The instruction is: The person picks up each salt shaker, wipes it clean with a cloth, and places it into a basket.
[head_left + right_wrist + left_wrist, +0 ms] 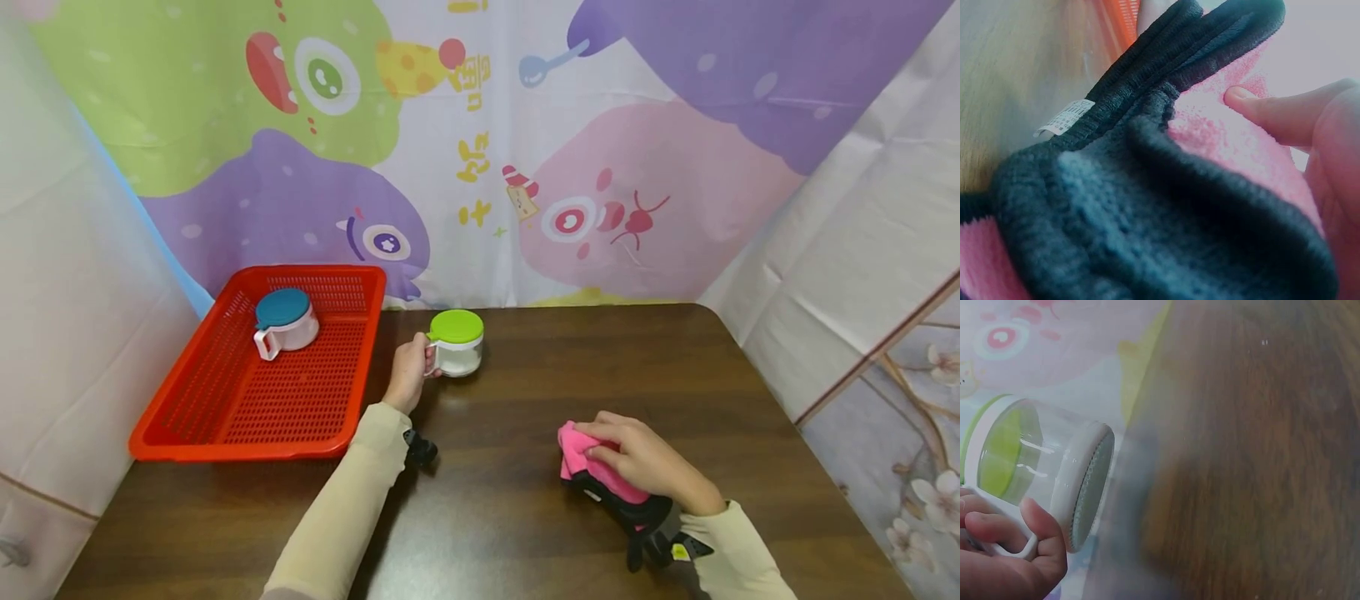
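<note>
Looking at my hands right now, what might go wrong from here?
The clear round jar with a green lid is held only by its white handle in your left hand, so it might tip. The pink and black fluffy cloth in your right hand has loose folds that could drag. Your cream left sleeve is close to the red plastic basket, so moving might nudge it.

1 green-lidded cup (459,357) + 1 blue-lidded cup (298,332) = 2 cups. 1 green lid (457,326) + 1 blue lid (282,307) = 2 lids. 1 red basket (240,452). 1 pink-and-black cloth (576,446), 1 white label (1067,117) visible on it. 1 table (600,358). 1 left hand (410,367) + 1 right hand (641,457) = 2 hands.
</note>
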`<action>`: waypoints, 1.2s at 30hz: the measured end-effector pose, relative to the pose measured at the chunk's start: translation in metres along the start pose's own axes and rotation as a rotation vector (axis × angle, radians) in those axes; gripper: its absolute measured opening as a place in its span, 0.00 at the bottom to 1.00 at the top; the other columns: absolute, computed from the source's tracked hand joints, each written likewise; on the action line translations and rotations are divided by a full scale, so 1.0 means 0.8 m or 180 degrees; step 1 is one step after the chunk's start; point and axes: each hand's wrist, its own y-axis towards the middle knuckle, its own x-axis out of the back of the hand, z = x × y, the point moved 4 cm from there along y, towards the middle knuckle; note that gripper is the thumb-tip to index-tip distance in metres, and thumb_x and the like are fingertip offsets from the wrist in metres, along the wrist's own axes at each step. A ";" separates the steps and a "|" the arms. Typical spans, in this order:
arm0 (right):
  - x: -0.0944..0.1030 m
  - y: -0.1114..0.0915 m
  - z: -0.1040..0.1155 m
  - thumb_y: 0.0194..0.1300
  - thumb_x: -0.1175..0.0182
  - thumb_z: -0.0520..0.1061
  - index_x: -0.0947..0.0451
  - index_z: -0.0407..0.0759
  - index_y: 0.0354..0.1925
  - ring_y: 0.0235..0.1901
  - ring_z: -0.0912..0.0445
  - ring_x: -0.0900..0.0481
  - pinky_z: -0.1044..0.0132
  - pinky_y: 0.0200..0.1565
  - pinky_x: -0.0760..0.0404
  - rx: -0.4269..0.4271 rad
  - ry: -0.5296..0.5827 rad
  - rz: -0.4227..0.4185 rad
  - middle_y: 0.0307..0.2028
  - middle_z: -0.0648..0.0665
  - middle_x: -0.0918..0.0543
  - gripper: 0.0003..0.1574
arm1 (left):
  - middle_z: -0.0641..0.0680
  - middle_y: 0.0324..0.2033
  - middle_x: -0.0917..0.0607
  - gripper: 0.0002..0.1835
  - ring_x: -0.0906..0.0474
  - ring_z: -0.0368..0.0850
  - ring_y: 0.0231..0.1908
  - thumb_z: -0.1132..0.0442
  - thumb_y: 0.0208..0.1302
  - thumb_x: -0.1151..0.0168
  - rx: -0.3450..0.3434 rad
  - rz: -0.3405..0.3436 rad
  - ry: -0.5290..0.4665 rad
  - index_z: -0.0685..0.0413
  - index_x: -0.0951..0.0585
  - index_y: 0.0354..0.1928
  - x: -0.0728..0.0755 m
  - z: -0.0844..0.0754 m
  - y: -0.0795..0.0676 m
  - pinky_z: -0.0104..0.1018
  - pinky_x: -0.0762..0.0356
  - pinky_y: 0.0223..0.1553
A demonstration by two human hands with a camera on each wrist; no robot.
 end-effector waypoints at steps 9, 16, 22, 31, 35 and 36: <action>0.001 0.000 0.002 0.62 0.38 0.41 0.21 0.44 0.58 0.29 0.65 0.33 0.73 0.30 0.31 -0.0029 -0.0014 -0.0014 0.33 0.55 0.26 0.24 | 0.45 0.10 0.38 0.16 0.42 0.40 0.16 0.62 0.61 0.57 -0.0103 0.0094 -0.0018 0.53 0.35 0.14 -0.013 -0.014 -0.019 0.31 0.31 0.23; 0.001 0.000 0.001 0.63 0.38 0.41 0.22 0.44 0.58 0.29 0.65 0.34 0.73 0.29 0.31 -0.0042 -0.0005 -0.0021 0.33 0.55 0.26 0.24 | 0.47 0.11 0.38 0.16 0.42 0.41 0.16 0.64 0.60 0.57 -0.0122 0.0164 -0.0124 0.54 0.36 0.14 -0.022 -0.025 -0.036 0.33 0.32 0.24; 0.003 0.001 0.002 0.63 0.38 0.41 0.21 0.44 0.57 0.29 0.65 0.34 0.73 0.30 0.31 0.0010 -0.0009 -0.0064 0.33 0.55 0.25 0.23 | 0.47 0.11 0.38 0.15 0.41 0.41 0.16 0.64 0.59 0.57 -0.0142 0.0239 -0.0080 0.55 0.35 0.14 -0.028 -0.034 -0.050 0.33 0.32 0.24; 0.002 0.003 0.001 0.62 0.37 0.41 0.21 0.45 0.57 0.29 0.65 0.34 0.73 0.30 0.31 0.0035 -0.0049 -0.0103 0.33 0.55 0.26 0.24 | 0.46 0.11 0.38 0.15 0.42 0.41 0.17 0.65 0.59 0.57 -0.0155 0.0360 -0.0213 0.54 0.36 0.14 -0.036 -0.041 -0.066 0.33 0.32 0.25; 0.002 0.003 0.001 0.62 0.37 0.41 0.21 0.44 0.57 0.29 0.66 0.34 0.73 0.30 0.31 0.0051 -0.0063 -0.0113 0.33 0.55 0.26 0.24 | 0.46 0.12 0.38 0.16 0.42 0.41 0.17 0.65 0.59 0.58 -0.0169 0.0400 -0.0250 0.53 0.37 0.13 -0.038 -0.043 -0.071 0.35 0.31 0.26; 0.002 0.003 0.001 0.62 0.37 0.41 0.21 0.44 0.57 0.29 0.66 0.34 0.73 0.30 0.31 0.0052 -0.0061 -0.0107 0.33 0.55 0.26 0.24 | 0.46 0.12 0.38 0.16 0.42 0.41 0.17 0.65 0.59 0.58 -0.0179 0.0407 -0.0245 0.53 0.37 0.13 -0.039 -0.044 -0.073 0.35 0.31 0.27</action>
